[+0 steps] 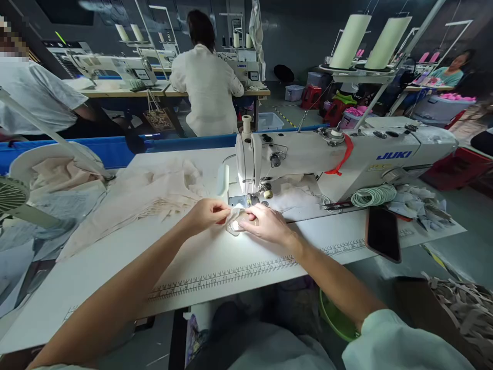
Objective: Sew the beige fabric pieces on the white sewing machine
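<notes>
My left hand (208, 211) and my right hand (265, 223) meet over a small pale fabric piece (235, 222) on the white sewing table (115, 267), just in front of the needle of the white JUKI sewing machine (339, 154). Both hands pinch the fabric piece with closed fingers, left from the left side, right from the right. The machine's lamp lights the spot brightly. A heap of cream fabric (142, 195) lies to the left of my left hand.
A dark phone (382, 232) lies at the table's right edge, beside a coil of pale cord (373, 195) and fabric scraps (421, 205). A fan (11, 198) stands far left. A box of strips (462, 303) sits lower right. Other people sit at machines behind.
</notes>
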Demonstrator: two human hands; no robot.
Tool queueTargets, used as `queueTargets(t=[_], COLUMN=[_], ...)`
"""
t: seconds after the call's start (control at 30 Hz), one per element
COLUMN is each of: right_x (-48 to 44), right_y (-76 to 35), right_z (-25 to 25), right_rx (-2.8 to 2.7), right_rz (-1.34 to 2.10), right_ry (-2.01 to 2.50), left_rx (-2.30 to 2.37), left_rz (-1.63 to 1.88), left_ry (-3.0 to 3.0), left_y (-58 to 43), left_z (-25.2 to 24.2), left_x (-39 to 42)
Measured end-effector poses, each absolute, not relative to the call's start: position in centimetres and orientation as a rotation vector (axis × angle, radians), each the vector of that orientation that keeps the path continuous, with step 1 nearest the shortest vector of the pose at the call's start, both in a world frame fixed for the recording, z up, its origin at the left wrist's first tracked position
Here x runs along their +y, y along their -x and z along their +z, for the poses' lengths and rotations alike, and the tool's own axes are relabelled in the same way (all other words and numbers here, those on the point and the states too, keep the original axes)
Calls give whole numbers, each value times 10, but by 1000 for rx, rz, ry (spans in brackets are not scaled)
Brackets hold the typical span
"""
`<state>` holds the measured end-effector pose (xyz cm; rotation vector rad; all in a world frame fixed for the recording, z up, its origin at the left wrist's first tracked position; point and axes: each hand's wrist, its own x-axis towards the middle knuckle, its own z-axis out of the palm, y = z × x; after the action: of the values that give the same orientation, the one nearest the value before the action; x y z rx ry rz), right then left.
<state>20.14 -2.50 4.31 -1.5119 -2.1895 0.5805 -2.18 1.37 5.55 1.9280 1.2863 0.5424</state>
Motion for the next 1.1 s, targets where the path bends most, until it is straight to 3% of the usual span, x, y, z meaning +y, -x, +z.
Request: queueTargets(t=[0.23,0.43,0.7,0.9,1.1], right_x=[-22,-16,-17,-25,-24], right_y=[-181,-197,-196,-204,-233], right_z=[35,32,24,30,39], right_rx=[-2152,-2091,-2352,-2378,-2349], right_rz=[529,771,274,135,159], right_ry=[1460,1200,1363,1518,1518], left_rx=[1275,1482,1930,1877,1843], left_rz=[672,738,394,582,814], left_ry=[-1795,-1613,-2304,-2804,-2675], left_y=[14,50,105,94,93], left_z=[79,64,54,61,60], left_x=[-33,-33,-17,15,43])
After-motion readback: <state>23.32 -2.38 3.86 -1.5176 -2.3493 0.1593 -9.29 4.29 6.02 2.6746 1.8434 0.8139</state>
